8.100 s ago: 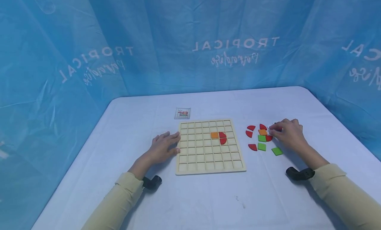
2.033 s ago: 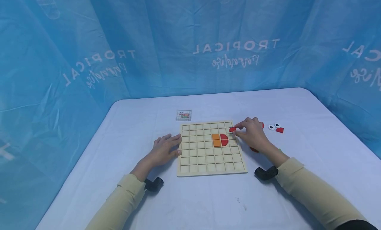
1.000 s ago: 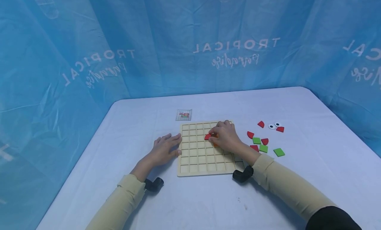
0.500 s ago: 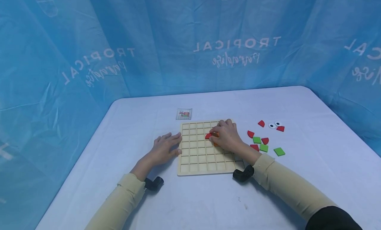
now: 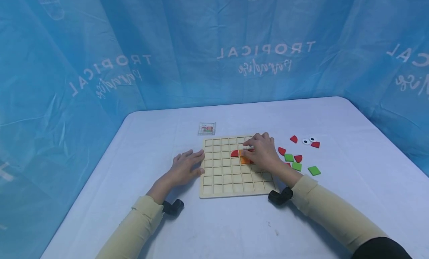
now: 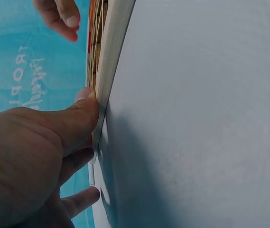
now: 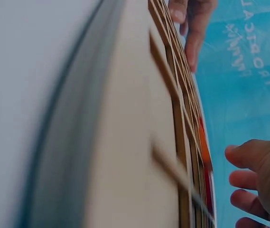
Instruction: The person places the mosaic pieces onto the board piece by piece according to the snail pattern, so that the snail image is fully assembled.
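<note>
In the head view, my left hand [image 5: 183, 168] rests at the left edge of a wooden grid board [image 5: 222, 177], its fingers extended. The left wrist view shows the thumb [image 6: 85, 102] touching the board's side. My right hand [image 5: 263, 152] hovers over the board's upper right part, thumb and fingers apart, and I see nothing between them. Just left of it, a red quarter-circle tile [image 5: 234, 153] sits in a cell beside orange square tiles [image 5: 244, 160]. Red tiles to the right of the orange ones are mostly hidden by the right hand.
Right of the board lie loose green square tiles [image 5: 314, 170], several red quarter-circle tiles [image 5: 293, 139] and two round eye tiles [image 5: 305, 141]. A small picture card [image 5: 206, 128] lies behind the board. Blue printed sheeting [image 5: 214, 73] surrounds the white table [image 5: 234, 225].
My right hand brought a red quarter-circle tile from the right to the cell left of the orange tiles, released it and drew back slightly rightward. A second orange tile joined the board earlier. Left hand stays.
</note>
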A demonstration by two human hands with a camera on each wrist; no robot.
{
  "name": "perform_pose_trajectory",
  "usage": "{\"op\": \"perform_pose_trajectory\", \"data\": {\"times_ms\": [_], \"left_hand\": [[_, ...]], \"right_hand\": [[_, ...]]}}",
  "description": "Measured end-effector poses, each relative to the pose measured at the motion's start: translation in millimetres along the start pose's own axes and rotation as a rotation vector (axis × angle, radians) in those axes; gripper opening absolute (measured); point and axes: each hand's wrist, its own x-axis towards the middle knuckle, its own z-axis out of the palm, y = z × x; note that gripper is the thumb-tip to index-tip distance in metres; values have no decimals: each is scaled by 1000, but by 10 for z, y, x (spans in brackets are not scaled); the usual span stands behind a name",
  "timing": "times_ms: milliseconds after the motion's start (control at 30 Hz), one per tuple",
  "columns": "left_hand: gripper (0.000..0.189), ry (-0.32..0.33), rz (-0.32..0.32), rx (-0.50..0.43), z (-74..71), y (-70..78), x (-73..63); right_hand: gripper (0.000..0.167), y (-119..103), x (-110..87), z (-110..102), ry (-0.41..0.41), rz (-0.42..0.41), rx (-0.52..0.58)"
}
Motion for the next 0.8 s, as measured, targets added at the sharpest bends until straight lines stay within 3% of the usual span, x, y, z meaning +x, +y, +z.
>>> {"op": "perform_pose_trajectory", "data": {"times_ms": [333,800], "left_hand": [[59,6,11,8,-15,-3,8],[58,2,-4,8,24,-4,15]], "right_hand": [[35,441,-172,-247,113,193,-23],[41,822,-422,-334,106,276,-78]]}}
